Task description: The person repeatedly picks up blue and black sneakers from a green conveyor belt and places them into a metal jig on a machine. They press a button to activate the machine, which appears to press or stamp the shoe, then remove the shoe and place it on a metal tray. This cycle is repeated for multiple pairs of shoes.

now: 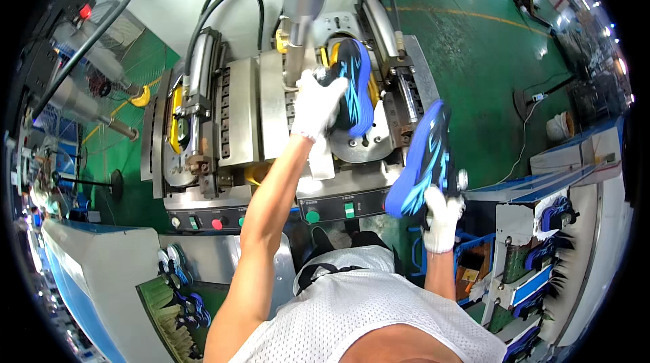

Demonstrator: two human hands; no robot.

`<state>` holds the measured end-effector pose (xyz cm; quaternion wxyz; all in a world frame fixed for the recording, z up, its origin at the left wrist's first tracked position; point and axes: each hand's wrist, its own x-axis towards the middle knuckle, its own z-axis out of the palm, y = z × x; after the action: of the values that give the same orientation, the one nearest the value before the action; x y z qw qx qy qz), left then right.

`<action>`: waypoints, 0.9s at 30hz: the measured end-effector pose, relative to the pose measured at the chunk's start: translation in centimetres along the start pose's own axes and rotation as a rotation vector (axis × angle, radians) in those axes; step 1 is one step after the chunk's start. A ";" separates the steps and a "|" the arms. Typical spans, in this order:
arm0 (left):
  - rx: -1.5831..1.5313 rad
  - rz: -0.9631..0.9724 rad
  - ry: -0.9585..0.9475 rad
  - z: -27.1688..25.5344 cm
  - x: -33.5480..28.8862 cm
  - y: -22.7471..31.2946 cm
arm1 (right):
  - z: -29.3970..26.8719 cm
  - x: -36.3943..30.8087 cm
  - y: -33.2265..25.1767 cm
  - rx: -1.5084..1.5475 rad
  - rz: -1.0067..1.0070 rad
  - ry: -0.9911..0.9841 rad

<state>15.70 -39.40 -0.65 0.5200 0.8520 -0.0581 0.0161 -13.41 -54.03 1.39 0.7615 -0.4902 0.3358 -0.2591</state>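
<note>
Right gloved fingers (433,203) closed round the lower end of a blue-soled shoe (433,158), left gloved fingers (332,90) against a second shoe (351,85), tips hidden, grip uncertain, metal machine (240,112) behind, green floor (467,45) beyond.

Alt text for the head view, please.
A person's white-gloved left hand holds a blue-and-black shoe over a metal machine, while the gloved right hand holds a similar shoe beside it. More shoes appear at lower left and right.
</note>
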 end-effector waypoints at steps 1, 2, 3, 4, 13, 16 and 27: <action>-0.126 -0.047 -0.120 -3.2 -3.7 4.1 | 1.0 2.3 -0.6 -0.125 0.002 -0.061; -0.151 0.037 -0.136 -5.7 -6.0 3.4 | 2.4 4.3 -1.2 -0.242 0.010 -0.149; -0.309 0.117 -0.107 -7.0 -8.3 0.7 | 5.5 6.4 -1.6 -0.208 0.016 -0.256; -0.267 0.107 -0.164 -9.1 -10.7 1.2 | 8.4 9.2 -2.0 -0.173 0.017 -0.339; 0.128 -0.428 0.011 -22.8 -35.1 -11.5 | 22.2 30.3 14.7 -1.441 -0.372 -0.236; 0.270 -0.697 0.329 -23.6 -44.5 -16.1 | 23.3 26.8 12.6 -1.412 -0.322 -0.519; 0.412 -0.989 0.490 -17.6 -48.4 -32.6 | 21.0 17.4 10.5 -1.350 -0.767 -0.484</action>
<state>-28.00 -5.07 -25.62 0.2876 0.8329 0.4723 -0.0209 14.47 -50.56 -6.63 0.2115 -0.9671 0.0545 -0.1306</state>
